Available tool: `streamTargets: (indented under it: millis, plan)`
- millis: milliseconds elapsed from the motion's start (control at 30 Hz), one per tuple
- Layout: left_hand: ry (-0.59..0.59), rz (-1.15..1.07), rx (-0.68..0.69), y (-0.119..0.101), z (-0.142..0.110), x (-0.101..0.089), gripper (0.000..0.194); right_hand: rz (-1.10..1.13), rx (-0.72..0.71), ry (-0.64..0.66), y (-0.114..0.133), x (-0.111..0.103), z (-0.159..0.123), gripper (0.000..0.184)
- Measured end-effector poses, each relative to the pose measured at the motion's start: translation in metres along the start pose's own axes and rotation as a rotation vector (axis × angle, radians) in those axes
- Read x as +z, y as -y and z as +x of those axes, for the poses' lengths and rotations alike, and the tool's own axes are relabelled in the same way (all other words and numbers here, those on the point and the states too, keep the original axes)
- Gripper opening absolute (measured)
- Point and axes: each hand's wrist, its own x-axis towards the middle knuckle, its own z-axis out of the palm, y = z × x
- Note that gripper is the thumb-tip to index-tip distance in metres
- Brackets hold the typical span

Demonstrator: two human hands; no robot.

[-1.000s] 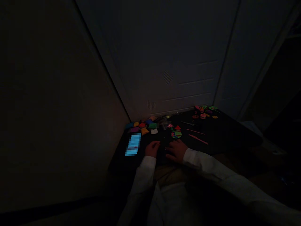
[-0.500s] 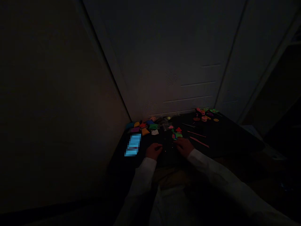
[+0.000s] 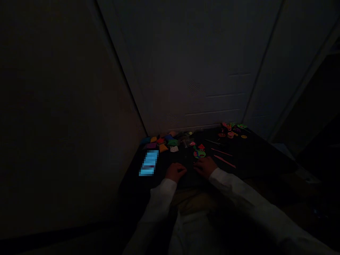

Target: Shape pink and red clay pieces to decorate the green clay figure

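Observation:
In the dim head view, my left hand point(image 3: 175, 173) rests near the front of the dark table, its fingers drawn together in a pinch. Whatever it may hold is too small and dark to make out. Across a short gap, my right hand point(image 3: 206, 168) has its fingers curled and closed down at the tabletop; its fingertips show no nameable thing. Just beyond it lies a small green clay-like figure point(image 3: 199, 153) with blue and red parts. A red triangular piece point(image 3: 201, 146) sits at its top.
Small packets in several colours, such as a green packet point(image 3: 173, 142), line the table's back left. A blurred bright phone-like screen point(image 3: 149, 163) lies left. Right are a pink tool point(image 3: 224, 161), a thinner pink stick point(image 3: 221, 152) and colourful figures point(image 3: 230, 135). A panelled wall point(image 3: 196, 63) stands behind.
My left hand has shifted slightly right, and my right hand slightly left, so the gap between them is smaller. Tiny pale specks between the hands are no longer clearly visible.

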Motion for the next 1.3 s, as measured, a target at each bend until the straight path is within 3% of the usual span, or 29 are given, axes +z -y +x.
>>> streamTargets:
  millis: [367, 900, 1300]
  plan:
    - [-0.010, 0.095, 0.073, -0.004, 0.007, 0.009, 0.015, -0.016, -0.038, 0.012, 0.003, 0.003, 0.001, 0.026]
    - [-0.047, 0.071, 0.018, -0.002, 0.002, 0.007, 0.017, -0.062, -0.077, 0.057, 0.014, -0.009, -0.015, 0.036]
    - [-0.046, 0.061, 0.014, 0.001, 0.003, 0.008, 0.016, -0.082, 0.060, 0.059, 0.009, -0.007, -0.012, 0.041]
